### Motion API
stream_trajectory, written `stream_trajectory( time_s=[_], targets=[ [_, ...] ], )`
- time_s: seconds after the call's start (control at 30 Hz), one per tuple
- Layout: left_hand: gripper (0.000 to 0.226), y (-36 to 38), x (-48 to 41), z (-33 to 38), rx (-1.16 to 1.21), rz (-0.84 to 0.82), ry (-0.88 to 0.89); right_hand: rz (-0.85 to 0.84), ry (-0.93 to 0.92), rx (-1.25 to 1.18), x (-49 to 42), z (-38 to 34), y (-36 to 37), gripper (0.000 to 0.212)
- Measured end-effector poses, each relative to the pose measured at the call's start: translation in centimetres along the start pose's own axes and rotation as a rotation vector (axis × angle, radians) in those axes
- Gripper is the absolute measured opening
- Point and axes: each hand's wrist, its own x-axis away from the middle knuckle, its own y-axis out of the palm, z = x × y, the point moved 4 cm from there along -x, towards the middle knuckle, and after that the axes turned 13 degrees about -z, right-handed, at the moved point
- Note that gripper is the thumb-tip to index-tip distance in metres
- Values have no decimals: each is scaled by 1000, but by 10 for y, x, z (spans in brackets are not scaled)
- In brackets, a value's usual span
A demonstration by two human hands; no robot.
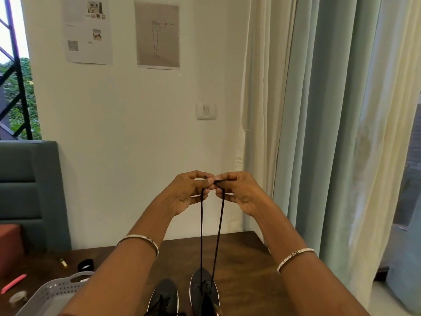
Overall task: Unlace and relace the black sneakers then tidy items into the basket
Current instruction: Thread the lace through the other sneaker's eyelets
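Sneaker being relaced [203, 289] sits on the brown surface [246, 270] at the near edge, toe pointing away from the person. Second sneaker [164, 297] lies just beside it on the person's left, same heading. It has laces in, but I can't tell how finished.

Lace [201, 236] runs from the eyelets as two strands, almost straight up, both pulled fairly tight.

Left hand [189, 193] and right hand [238, 193] are level with each other, raised high over the shoe. Each pinches one strand near its end between thumb and fingertips, other fingers loosely curled. The fingertips of the two hands touch, with the lace ends meeting between them.

My read: she's matching the two ends for equal length, early in the relace of this shoe.

Key geometry: shoe is straight below the point where the hands meet, and neither hand is clearly nearer. Its long axis runs away from her, and the strands are near vertical. Next crossing means bringing both ends down along that axis, left strand to left eyelet row, right to right.

Basket [52, 290] is on her left by the forearm. Pink item [13, 283], tape roll [18, 297] and black ring [85, 265] lie loose around it, so the tidy step isn't done.
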Motion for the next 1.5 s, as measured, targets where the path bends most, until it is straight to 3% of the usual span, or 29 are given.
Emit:
stream_trajectory(
  time_s=[0.2,0.33,0.5,0.63,0.73,0.83,0.9,1.0,1.1,1.2,1.37,1.5],
  targets=[
    [11,-5,0,-6,-63,197,99,-167,-49,49,5,3,-2,21],
    [9,1,-1,-8,-207,212,213,-6,-172,82,1,12,-4,15],
    [5,13,2,1,-885,316,544,138,-83,43,-8,20,-5,24],
    [21,25,5,-7,-1770,223,924,158,188,59,-11,26,-3,25],
    [24,25,2,-11,-2192,201,887,141,231,96,-11,22,-7,18],
    [27,16,-5,-5,-2271,176,647,37,123,262,-9,16,-10,10],
    [24,8,-12,2,-2202,159,427,-68,109,441,-7,16,-9,14],
    [14,-1,-22,17,-1740,36,98,-127,119,692,-5,17,-4,28],
    [16,-4,-21,28,-1338,-92,13,-72,39,809,-7,16,6,42],
    [12,-7,-12,35,-1081,-130,14,-24,-71,694,-8,15,8,26],
    [16,-23,-3,32,-600,-51,-13,-151,-36,340,-6,14,8,22],
    [22,-39,0,8,-164,7,-10,8,4,-46,-4,18,-11,21]
  ],
)
